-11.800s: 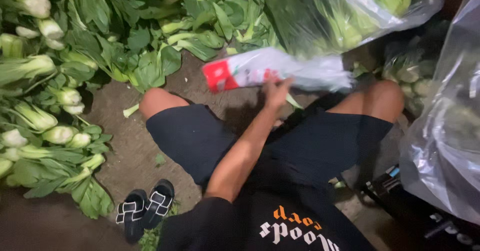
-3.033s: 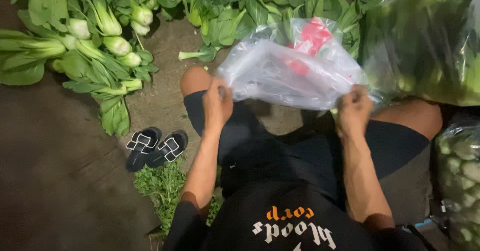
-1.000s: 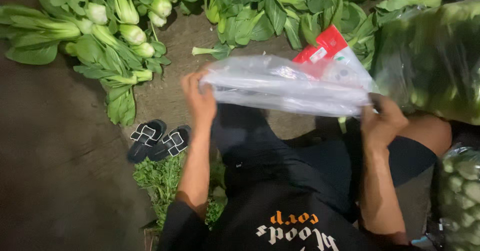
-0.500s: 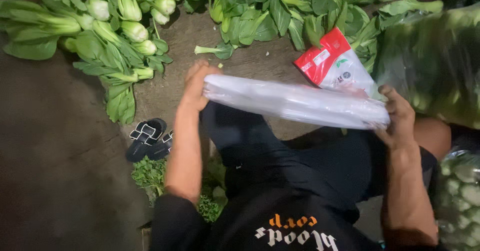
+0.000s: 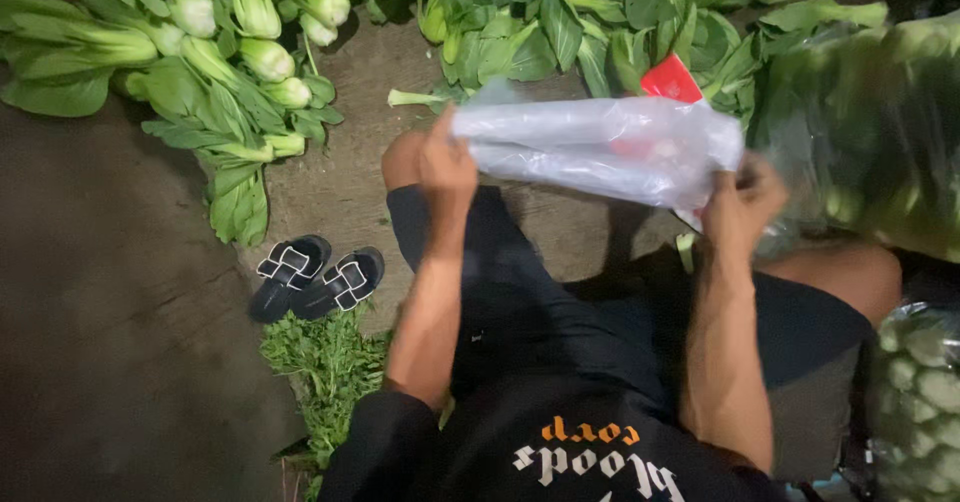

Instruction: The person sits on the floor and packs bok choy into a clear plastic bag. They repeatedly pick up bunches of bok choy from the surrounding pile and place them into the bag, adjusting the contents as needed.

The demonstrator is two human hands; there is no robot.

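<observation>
Left hand (image 5: 447, 165) and right hand (image 5: 742, 202) each grip, seemingly closed, the clear plastic bag (image 5: 600, 147) ends.

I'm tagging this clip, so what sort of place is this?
Probably a vegetable packing spot on bare ground, outdoors or at a farm or market: loose bok choy lies heaped on the dirt, filled bags of greens stand nearby, and both hands hold a clear plastic bag.

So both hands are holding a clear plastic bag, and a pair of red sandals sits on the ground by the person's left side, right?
Not quite. In the head view the sandals are black with white straps, not red. The rest holds: the left hand and right hand both grip the clear plastic bag.
</observation>
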